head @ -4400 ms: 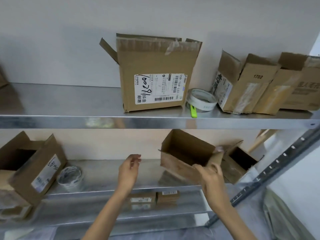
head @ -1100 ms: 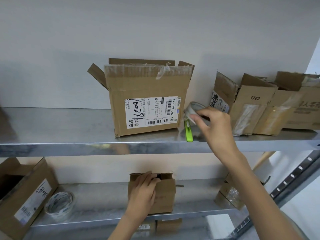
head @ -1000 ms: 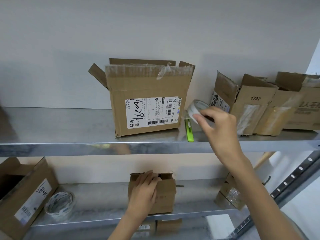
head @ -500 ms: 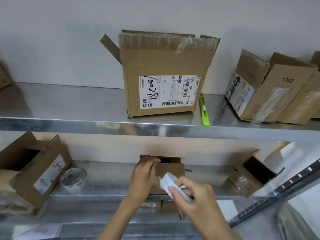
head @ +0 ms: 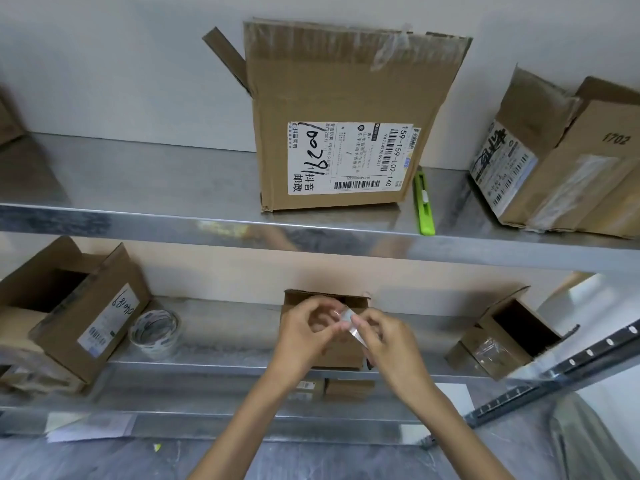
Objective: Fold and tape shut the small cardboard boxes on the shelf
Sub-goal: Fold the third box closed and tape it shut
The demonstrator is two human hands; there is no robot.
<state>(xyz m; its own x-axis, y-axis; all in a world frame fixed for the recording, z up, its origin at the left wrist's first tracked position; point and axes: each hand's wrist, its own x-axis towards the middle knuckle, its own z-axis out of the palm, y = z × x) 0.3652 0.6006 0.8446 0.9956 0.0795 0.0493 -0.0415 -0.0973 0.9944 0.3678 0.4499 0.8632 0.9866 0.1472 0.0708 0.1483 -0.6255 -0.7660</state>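
Here, before the small box (head: 341, 356) on the shelf (head: 225, 341), the right hand (head: 391, 341) grips the tape roll (head: 355, 329); the left hand (head: 304, 332), at its nine o'clock, pinches the roll's edge.

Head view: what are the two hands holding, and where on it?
The right hand grips the tape roll around its rim. The left hand pinches at the roll's upper edge, probably the tape's loose end, too small to confirm.
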